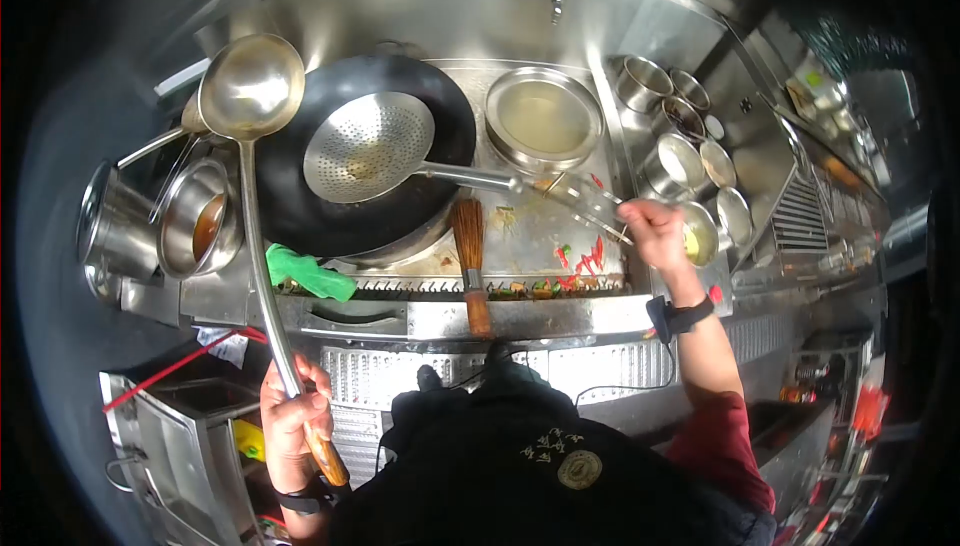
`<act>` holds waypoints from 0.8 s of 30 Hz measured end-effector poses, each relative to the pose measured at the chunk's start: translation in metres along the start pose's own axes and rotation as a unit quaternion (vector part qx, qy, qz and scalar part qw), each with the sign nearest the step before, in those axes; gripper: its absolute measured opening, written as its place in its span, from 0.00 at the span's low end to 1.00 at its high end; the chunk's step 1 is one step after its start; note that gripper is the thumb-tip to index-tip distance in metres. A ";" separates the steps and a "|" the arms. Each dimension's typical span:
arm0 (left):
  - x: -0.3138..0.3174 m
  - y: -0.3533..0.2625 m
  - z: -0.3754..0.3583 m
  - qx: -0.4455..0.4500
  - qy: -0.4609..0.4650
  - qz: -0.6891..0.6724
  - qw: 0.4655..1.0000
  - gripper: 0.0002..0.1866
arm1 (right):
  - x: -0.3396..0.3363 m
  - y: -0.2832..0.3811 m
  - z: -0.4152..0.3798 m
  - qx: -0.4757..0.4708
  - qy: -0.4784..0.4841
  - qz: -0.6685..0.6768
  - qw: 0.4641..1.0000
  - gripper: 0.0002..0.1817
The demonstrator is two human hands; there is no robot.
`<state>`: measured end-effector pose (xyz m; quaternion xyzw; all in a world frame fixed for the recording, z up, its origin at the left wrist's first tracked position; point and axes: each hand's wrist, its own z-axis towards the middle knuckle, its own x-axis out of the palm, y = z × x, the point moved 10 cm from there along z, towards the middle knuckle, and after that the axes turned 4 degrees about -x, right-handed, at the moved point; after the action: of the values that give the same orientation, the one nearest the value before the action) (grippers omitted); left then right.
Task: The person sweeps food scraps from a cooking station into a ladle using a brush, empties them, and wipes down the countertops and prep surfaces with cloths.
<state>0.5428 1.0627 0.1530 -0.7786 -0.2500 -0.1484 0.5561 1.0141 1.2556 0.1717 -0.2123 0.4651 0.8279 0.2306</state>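
Observation:
My left hand [292, 408], low on the left, is closed round the wooden-ended handle of a long ladle [252, 81]. The bowl of the ladle is raised at the upper left, overlapping the rim of a black wok [290, 216]. A perforated skimmer [368, 141] lies across the wok, its handle pointing right. On the right, my right hand [655, 234] has its fingers bent together at the end of a thin, blurred metal frame [585, 204]; I cannot tell what it grips. Below that frame, red and green vegetable scraps [590, 261] lie on the stove top.
A round pot of cloudy liquid [545, 118] stands beside the wok. A brush [470, 256] and a green cloth [310, 274] lie at the front edge. Several metal seasoning pots [680, 161] stand at right; a bowl of brown liquid [195, 221] is at left.

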 end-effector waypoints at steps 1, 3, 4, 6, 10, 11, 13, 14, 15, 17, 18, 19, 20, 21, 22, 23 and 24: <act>-0.003 0.001 -0.002 0.007 -0.006 -0.007 1.000 0.20 | -0.012 0.022 0.017 -0.053 -0.048 -0.002 0.997 0.07; -0.011 0.007 -0.008 0.000 -0.018 -0.009 1.000 0.20 | -0.017 0.070 0.052 -0.108 -0.021 -0.049 0.993 0.06; -0.013 0.006 -0.011 0.009 -0.024 -0.014 1.000 0.20 | -0.013 0.093 0.069 -0.134 -0.008 -0.077 0.988 0.06; -0.016 0.009 -0.018 0.005 -0.048 -0.014 0.999 0.20 | 0.016 0.138 0.102 -0.252 0.024 -0.063 0.965 0.05; -0.024 0.018 -0.029 0.008 -0.064 -0.036 0.997 0.21 | 0.147 0.184 0.151 -0.385 0.185 -0.115 0.897 0.17; -0.024 0.019 -0.031 0.009 -0.062 -0.036 0.997 0.21 | 0.183 0.185 0.161 -0.375 0.212 -0.141 0.891 0.16; -0.028 0.022 -0.036 0.000 -0.077 -0.037 0.996 0.21 | 0.253 0.176 0.173 -0.358 0.263 -0.185 0.877 0.16; -0.030 0.023 -0.038 -0.002 -0.085 -0.032 0.996 0.21 | 0.283 0.171 0.175 -0.350 0.287 -0.205 0.868 0.16; -0.032 0.023 -0.041 -0.002 -0.096 -0.039 0.995 0.21 | 0.307 0.164 0.173 -0.307 0.329 -0.213 0.867 0.15; -0.039 0.024 -0.044 0.006 -0.093 -0.045 0.995 0.21 | 0.339 0.148 0.162 -0.305 0.356 -0.195 0.862 0.14; -0.041 0.023 -0.048 0.003 -0.098 -0.048 0.994 0.21 | 0.350 0.141 0.154 -0.293 0.378 -0.180 0.859 0.14; -0.046 0.023 -0.050 0.001 -0.106 -0.054 0.993 0.21 | 0.343 0.141 0.144 -0.270 0.420 -0.184 0.847 0.13; -0.051 0.022 -0.051 0.002 -0.103 -0.053 0.993 0.21 | 0.326 0.152 0.135 -0.317 0.394 -0.165 0.847 0.12; -0.055 0.020 -0.052 0.004 -0.098 -0.050 0.994 0.21 | 0.299 0.168 0.128 -0.345 0.330 -0.102 0.873 0.11; -0.060 0.021 -0.048 0.002 -0.104 -0.054 0.993 0.21 | 0.266 0.178 0.120 -0.333 0.285 -0.043 0.898 0.10; -0.066 0.019 -0.049 0.004 -0.099 -0.054 0.994 0.21 | 0.232 0.192 0.106 -0.277 0.287 -0.015 0.917 0.08; -0.072 0.016 -0.048 0.006 -0.093 -0.053 0.994 0.21 | 0.196 0.200 0.087 -0.220 0.255 -0.021 0.941 0.06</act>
<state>0.4946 0.9970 0.1199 -0.7710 -0.3429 -0.1029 0.5267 0.7285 1.2752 0.2368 -0.4714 0.3098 0.8228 0.0698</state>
